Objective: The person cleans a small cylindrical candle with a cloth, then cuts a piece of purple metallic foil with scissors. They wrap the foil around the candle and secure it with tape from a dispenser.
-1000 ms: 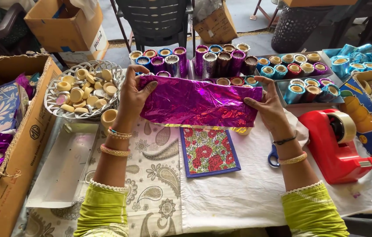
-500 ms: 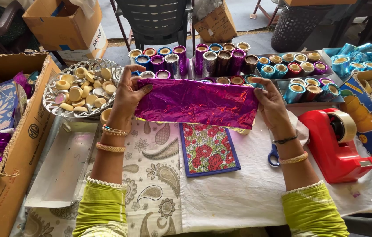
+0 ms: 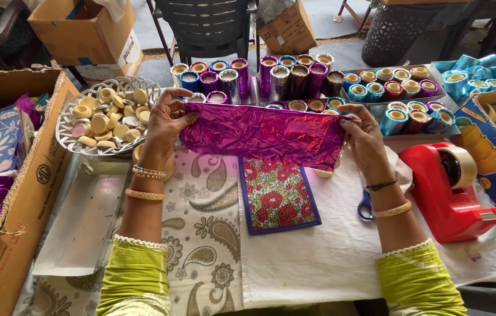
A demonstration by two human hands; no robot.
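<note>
Foil: I watch the purple foil sheet [image 3: 262, 133] held stretched flat above the floral card [image 3: 277, 194], its top edge now a little closer to the body than half a second ago, drawn back from the rows of wrapped candles [image 3: 294, 76] behind the card.
Left hand: my view shows the left hand [image 3: 163, 126] pinching the sheet's left end between thumb and fingers, up-left of the card, clenched on foil alone.
Right hand: the right hand [image 3: 365, 137] grips the sheet's right end, up-right of the card, fingers curled over the edge.
What changed: the sheet has slid slightly toward the card and sits more level; both pinches hold as before.
Meaning: I judge the foil is being squared and pulled taut, ready for wrapping; nothing lies on it yet.
Surroundings: a wire basket of bare wax pieces [image 3: 107, 117] sits left of the card, a red tape dispenser [image 3: 450, 193] right of it, blue-handled scissors [image 3: 366, 206] between them.
</note>
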